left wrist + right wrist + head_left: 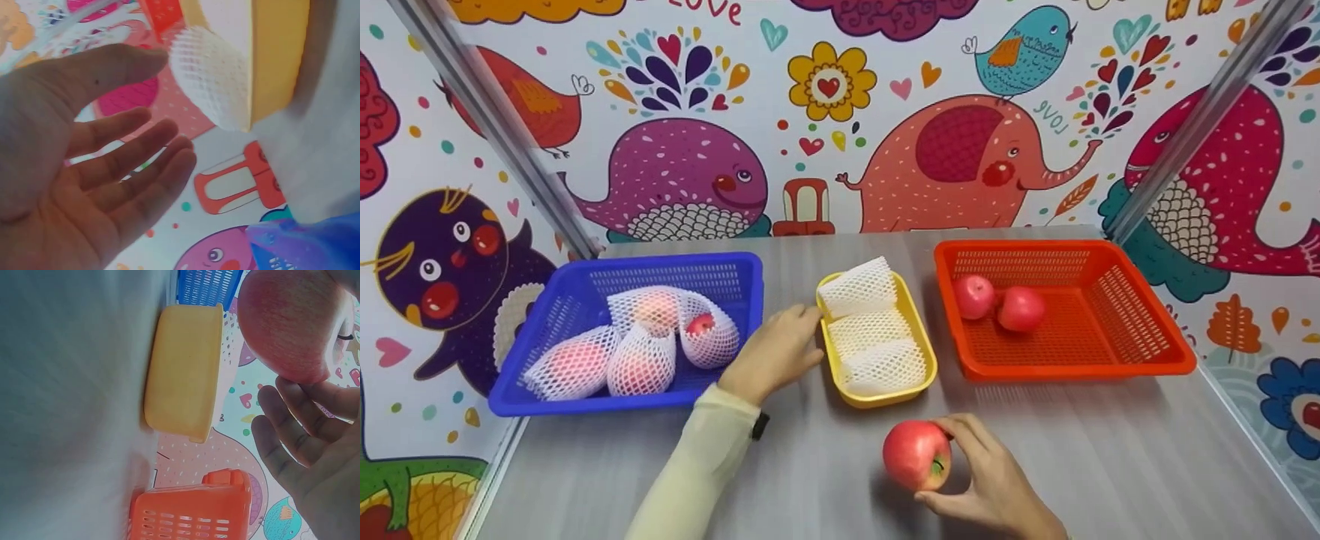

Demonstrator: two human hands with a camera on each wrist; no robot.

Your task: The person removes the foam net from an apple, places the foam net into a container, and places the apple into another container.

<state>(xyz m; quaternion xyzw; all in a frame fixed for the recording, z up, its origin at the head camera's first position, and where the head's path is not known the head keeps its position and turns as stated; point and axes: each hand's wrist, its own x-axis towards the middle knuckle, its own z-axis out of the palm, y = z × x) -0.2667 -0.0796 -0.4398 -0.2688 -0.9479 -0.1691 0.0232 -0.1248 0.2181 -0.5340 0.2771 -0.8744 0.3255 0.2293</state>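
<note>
A red apple [913,453] is pinched between the thumb and fingers of my right hand [986,480], in front of the yellow tray [877,402]. In the right wrist view the apple [292,323] shows its stem end at the right. My left hand [781,346] is beside the tray's left edge, its palm bare and its fingers loosely extended in the left wrist view. White foam net sleeves [877,330] lie inside the tray, and one sticks up over its far end.
At left stands a blue basket [622,405] holding several apples in foam nets [641,364]. A red basket [1080,369] at right contains two bare apples [1021,308]. A patterned wall [810,150] closes off the back of the grey table [810,480].
</note>
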